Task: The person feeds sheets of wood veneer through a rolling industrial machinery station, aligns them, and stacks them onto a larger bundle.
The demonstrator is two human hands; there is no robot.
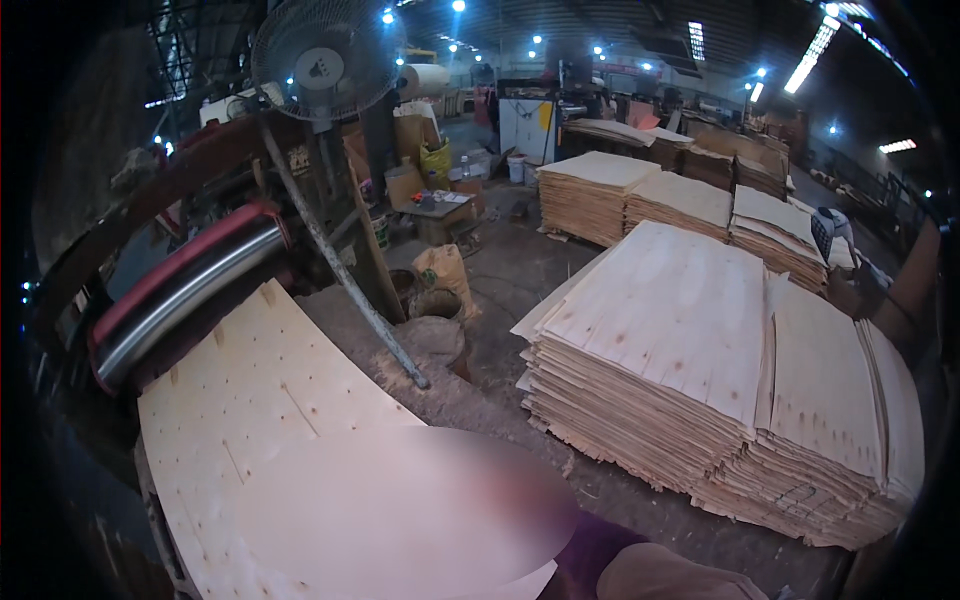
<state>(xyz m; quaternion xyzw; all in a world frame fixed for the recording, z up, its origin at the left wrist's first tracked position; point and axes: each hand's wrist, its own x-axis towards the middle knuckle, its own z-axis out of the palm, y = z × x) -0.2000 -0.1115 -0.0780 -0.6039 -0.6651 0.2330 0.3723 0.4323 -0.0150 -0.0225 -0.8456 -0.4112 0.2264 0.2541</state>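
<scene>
A large pale wood veneer sheet (220,400), dotted with small dark knots and a few cracks, stretches from the lower edge up to a shiny metal roller (190,290) at the left. A wide blurred patch covers the sheet's near right part. At its right end a reddish smear meets purple cloth (590,550) and brownish cloth (675,575). Whether my right hand lies inside that smear, and what its fingers do, I cannot make out. My left hand does not show.
A tall stack of veneer sheets (650,310) stands at the right, with more stacks (590,190) behind it. A slanted metal pole (340,265), a standing fan (320,70), a sack (445,275) and a low table (440,208) are beyond the sheet.
</scene>
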